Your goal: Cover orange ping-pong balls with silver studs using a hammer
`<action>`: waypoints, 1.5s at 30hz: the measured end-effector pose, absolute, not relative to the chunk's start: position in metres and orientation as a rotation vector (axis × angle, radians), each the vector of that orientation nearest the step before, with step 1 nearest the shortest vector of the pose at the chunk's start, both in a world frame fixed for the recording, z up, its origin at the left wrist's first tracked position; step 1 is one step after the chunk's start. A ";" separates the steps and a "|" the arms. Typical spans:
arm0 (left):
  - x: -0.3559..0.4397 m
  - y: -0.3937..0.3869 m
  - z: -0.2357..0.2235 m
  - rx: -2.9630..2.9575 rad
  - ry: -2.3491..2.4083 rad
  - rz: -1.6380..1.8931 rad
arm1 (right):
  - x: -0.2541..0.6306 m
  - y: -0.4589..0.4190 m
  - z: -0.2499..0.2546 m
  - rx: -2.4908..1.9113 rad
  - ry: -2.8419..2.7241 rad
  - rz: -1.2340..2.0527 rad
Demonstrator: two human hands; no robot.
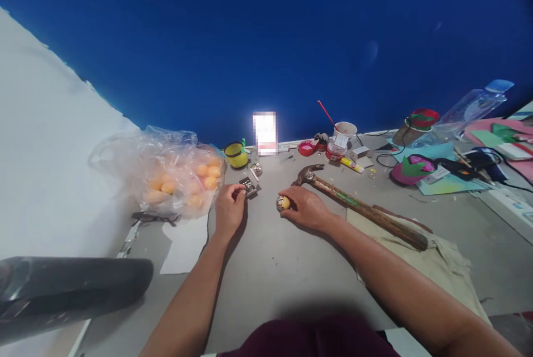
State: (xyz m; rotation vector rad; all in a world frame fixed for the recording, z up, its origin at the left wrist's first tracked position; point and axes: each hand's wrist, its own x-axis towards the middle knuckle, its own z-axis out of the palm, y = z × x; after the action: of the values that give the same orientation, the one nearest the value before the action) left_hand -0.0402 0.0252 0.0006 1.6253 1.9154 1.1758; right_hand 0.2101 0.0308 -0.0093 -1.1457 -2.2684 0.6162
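My right hand [308,209] is closed around a small orange-yellow ball [283,203], whose left side is covered in shiny silvery bits. Across from it, my left hand [229,210] pinches the edge of a small open box [249,186] that contains dark, glittering pieces. Just behind that box lies another small silvery, sparkling item [256,169], too small to make out clearly. A claw hammer [353,200] with a worn wooden handle rests to the right of my right hand, its head close to my fingers.
A clear plastic bag [137,151] of orange balls stands at left, with white paper [185,249] in front. Behind are a yellow cup [236,155], a glowing screen [265,132] and a white cup [345,130]. A beige cloth [441,268] lies under the hammer; a dark cylinder [79,296] intrudes at lower left.
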 end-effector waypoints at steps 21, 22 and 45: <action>-0.042 0.076 0.029 2.176 1.937 0.163 | 0.209 0.032 -0.003 -1.192 -2.353 0.658; -0.042 0.076 0.027 2.186 1.946 0.166 | 0.209 0.031 -0.003 -1.191 -2.353 0.657; -0.040 0.067 0.041 1.915 1.966 0.542 | 0.209 0.032 -0.001 -1.184 -2.350 0.693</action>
State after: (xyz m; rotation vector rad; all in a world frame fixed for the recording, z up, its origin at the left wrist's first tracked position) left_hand -0.0404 0.0666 0.0409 1.9149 1.9656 0.5419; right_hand 0.2094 0.0316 -0.0009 -1.1843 -2.3498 0.6934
